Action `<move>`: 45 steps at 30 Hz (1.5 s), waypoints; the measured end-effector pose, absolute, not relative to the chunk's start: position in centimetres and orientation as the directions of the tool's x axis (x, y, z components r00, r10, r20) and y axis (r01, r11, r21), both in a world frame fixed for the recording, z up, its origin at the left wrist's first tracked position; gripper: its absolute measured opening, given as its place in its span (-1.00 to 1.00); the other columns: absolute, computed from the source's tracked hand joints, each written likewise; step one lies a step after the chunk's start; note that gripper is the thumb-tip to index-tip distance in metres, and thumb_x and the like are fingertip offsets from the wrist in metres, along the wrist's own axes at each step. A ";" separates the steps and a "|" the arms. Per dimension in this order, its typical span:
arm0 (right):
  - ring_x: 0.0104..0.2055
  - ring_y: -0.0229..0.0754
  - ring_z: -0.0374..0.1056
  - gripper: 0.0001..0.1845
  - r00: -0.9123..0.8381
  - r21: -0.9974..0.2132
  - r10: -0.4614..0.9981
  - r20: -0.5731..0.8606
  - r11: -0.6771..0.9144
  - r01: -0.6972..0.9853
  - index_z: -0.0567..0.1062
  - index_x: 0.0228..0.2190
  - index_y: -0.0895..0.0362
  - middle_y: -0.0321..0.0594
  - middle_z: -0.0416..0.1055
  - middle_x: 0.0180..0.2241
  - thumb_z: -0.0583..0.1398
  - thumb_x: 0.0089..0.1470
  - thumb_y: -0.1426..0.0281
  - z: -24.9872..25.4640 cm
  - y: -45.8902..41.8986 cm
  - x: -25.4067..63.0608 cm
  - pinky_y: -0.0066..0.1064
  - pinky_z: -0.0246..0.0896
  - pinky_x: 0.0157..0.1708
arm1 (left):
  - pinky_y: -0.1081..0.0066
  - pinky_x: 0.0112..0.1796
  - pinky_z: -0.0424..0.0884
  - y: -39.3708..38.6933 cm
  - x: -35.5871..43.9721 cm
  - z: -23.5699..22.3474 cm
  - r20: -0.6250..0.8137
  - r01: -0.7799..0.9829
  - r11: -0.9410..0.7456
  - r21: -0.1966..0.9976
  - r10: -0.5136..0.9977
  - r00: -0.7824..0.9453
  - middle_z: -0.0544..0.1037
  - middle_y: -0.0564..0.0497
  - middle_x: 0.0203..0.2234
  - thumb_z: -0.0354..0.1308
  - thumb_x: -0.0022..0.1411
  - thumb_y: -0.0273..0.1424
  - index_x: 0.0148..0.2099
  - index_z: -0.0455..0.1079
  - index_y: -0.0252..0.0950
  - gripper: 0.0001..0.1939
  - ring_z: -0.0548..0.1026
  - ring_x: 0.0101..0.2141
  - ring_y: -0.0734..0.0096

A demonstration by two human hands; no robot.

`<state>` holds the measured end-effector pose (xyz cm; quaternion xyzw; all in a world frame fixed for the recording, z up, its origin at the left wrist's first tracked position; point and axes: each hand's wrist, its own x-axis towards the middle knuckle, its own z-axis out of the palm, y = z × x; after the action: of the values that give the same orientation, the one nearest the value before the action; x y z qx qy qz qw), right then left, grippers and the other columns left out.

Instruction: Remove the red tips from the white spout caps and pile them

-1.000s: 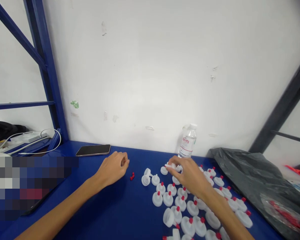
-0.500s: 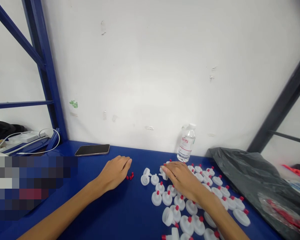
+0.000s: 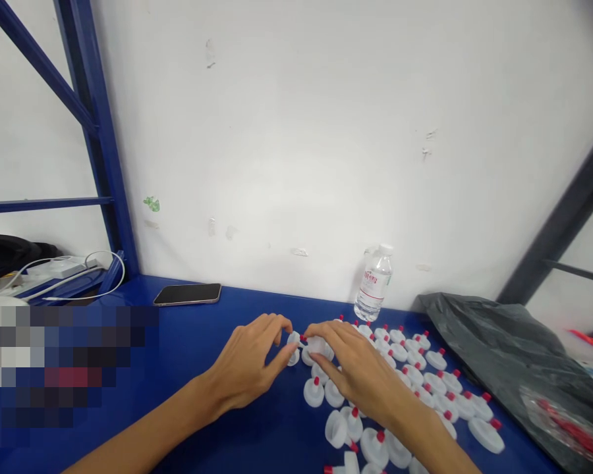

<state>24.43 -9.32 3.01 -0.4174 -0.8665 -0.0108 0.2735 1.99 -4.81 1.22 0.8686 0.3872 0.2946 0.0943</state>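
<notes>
Several white translucent funnel-shaped plastic pieces with red tips (image 3: 374,447) are spread over the blue table, mostly beneath and around my right forearm. Between the thumb and fingers of my right hand (image 3: 353,359) is one white funnel-shaped piece (image 3: 319,346). A small red tip (image 3: 303,338) shows just left of it. My left hand (image 3: 252,359) faces it with thumb and fingers apart, close to a white piece without a visible red tip (image 3: 293,355). The loose red caps are out of sight, possibly behind my left hand.
A clear water bottle (image 3: 373,283) stands by the wall. A phone (image 3: 188,294) lies at the back left. On the right is a dark grey plastic bag (image 3: 484,349) with a clear packet of red pieces (image 3: 566,421) on it. White cables (image 3: 74,280) lie far left.
My left hand has moved right, away from where the red caps lay, and its fingers have spread. My right hand has shifted slightly left and now grips a white piece. The view has shifted slightly.
</notes>
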 end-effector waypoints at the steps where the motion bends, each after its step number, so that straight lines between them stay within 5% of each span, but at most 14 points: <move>1: 0.04 -0.08 0.40 -0.70 -0.513 -0.211 0.704 0.491 0.668 0.713 0.30 0.06 -0.01 -0.20 0.46 -0.02 0.10 0.32 0.45 3.0 -9.5 24.2 -0.15 0.34 0.05 | 0.34 -0.31 0.23 -5.0 2.1 1.1 0.431 0.610 -0.695 0.380 0.717 0.548 0.49 0.08 -0.31 -0.01 0.43 -0.18 -0.04 0.34 -0.16 -0.78 0.44 -0.30 0.35; 8: 0.11 -0.12 0.35 -0.52 -0.490 -0.322 0.739 0.461 0.654 0.684 0.21 0.17 -0.09 -0.21 0.41 0.05 0.16 0.30 0.43 2.7 -10.0 23.5 -0.23 0.40 0.04 | 0.37 -0.37 0.20 -5.8 2.4 0.9 0.460 0.558 -0.788 0.261 0.609 0.645 0.49 0.02 -0.29 -0.10 0.47 -0.30 -0.11 0.33 -0.22 -0.80 0.42 -0.30 0.33; 12: 0.17 -0.12 0.33 -0.51 -0.501 -0.284 0.704 0.504 0.682 0.674 0.19 0.19 -0.10 -0.24 0.41 0.12 0.17 0.30 0.42 2.5 -10.1 23.3 -0.20 0.33 0.13 | 0.37 -0.39 0.14 -5.9 2.4 0.9 0.463 0.547 -0.795 0.264 0.602 0.651 0.47 0.04 -0.35 -0.15 0.49 -0.29 -0.17 0.33 -0.22 -0.74 0.39 -0.34 0.34; 16: 0.10 -0.18 0.43 -0.55 -0.474 -0.317 0.728 0.494 0.659 0.682 0.22 0.18 -0.07 -0.27 0.46 0.10 0.13 0.32 0.42 2.3 -9.6 23.3 -0.32 0.40 0.04 | 0.37 -0.39 0.10 -6.2 3.3 0.9 0.450 0.521 -0.711 0.472 0.703 0.551 0.38 0.13 -0.50 -0.22 0.51 -0.23 -0.34 0.24 -0.23 -0.62 0.30 -0.46 0.43; 20: 0.07 -0.09 0.47 -0.63 -0.403 -0.131 0.648 0.646 0.614 0.778 0.34 0.15 0.01 -0.17 0.51 0.07 0.07 0.35 0.43 2.9 -8.3 26.2 -0.24 0.42 0.04 | 0.41 -0.45 0.07 -5.3 3.1 1.8 0.335 0.415 -0.464 0.782 0.876 0.348 0.14 0.17 -0.58 -0.23 0.46 -0.05 -0.45 0.01 -0.22 -0.52 0.13 -0.54 0.48; 22: -0.07 -0.04 0.55 -0.67 -0.253 -0.120 0.641 0.725 0.479 0.869 0.41 0.09 0.04 -0.13 0.57 -0.04 0.12 0.33 0.34 3.5 -7.7 28.2 -0.20 0.47 -0.07 | 0.42 -0.47 0.08 -4.1 2.1 2.3 0.285 0.380 -0.394 0.837 0.907 0.311 0.08 0.17 -0.57 -0.27 0.45 -0.02 -0.43 -0.07 -0.20 -0.53 0.09 -0.54 0.47; 24: -0.21 -0.02 0.58 -0.68 -0.096 -0.204 0.667 0.738 0.357 0.911 0.47 0.03 0.03 -0.16 0.61 -0.16 0.20 0.27 0.24 4.2 -7.3 29.5 -0.20 0.50 -0.19 | 0.42 -0.45 0.11 -2.6 1.0 2.4 0.286 0.544 -0.431 0.720 0.898 0.333 0.12 0.16 -0.57 -0.33 0.46 -0.07 -0.43 -0.07 -0.20 -0.55 0.13 -0.53 0.45; 28: -0.01 -0.01 0.50 -0.73 -0.152 -0.266 0.770 0.619 0.388 0.882 0.49 -0.01 0.03 -0.12 0.49 0.05 0.14 0.30 0.26 4.0 -7.0 29.0 -0.17 0.42 -0.02 | 0.35 -0.37 0.09 -1.0 -0.2 1.5 0.289 0.773 -0.444 0.453 0.893 0.344 0.35 0.07 -0.52 -0.17 0.41 -0.22 -0.43 0.14 -0.21 -0.65 0.31 -0.41 0.30; 32: -0.07 -0.05 0.50 -0.69 -0.205 -0.302 0.898 0.390 0.335 0.893 0.53 -0.02 0.04 -0.11 0.49 -0.01 0.09 0.32 0.24 2.3 -6.6 27.9 -0.18 0.40 -0.05 | 0.34 -0.36 0.11 -1.0 -0.3 0.4 0.248 0.820 -0.431 0.378 0.900 0.358 0.45 0.00 -0.45 -0.10 0.33 -0.37 -0.42 0.25 -0.21 -0.75 0.38 -0.36 0.24; 39: 0.03 0.06 0.43 -0.56 -0.198 -0.297 0.932 0.305 0.290 0.910 0.54 0.00 0.07 -0.09 0.56 -0.06 0.02 0.35 0.12 2.4 -6.5 29.2 -0.07 0.24 0.07 | 0.35 -0.39 0.12 -0.9 -0.2 -0.1 0.203 0.848 -0.416 0.329 0.908 0.366 0.50 0.00 -0.44 -0.06 0.28 -0.41 -0.41 0.31 -0.19 -0.79 0.42 -0.38 0.25; 45: -0.26 0.03 0.51 -0.78 -0.196 -0.318 0.961 0.196 0.251 0.914 0.64 -0.35 0.03 -0.20 0.62 -0.31 0.29 0.12 0.15 3.2 -6.6 30.9 -0.21 0.33 -0.26 | 0.32 -0.38 0.15 -0.9 -0.2 0.2 0.224 0.838 -0.413 0.357 0.909 0.352 0.51 -0.01 -0.46 -0.19 0.38 -0.37 -0.44 0.26 -0.21 -0.66 0.45 -0.39 0.25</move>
<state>30.89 -6.63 3.20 -0.6085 -0.7704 0.0651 0.1785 -0.25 -0.95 0.16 0.8172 0.5343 0.1962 0.0903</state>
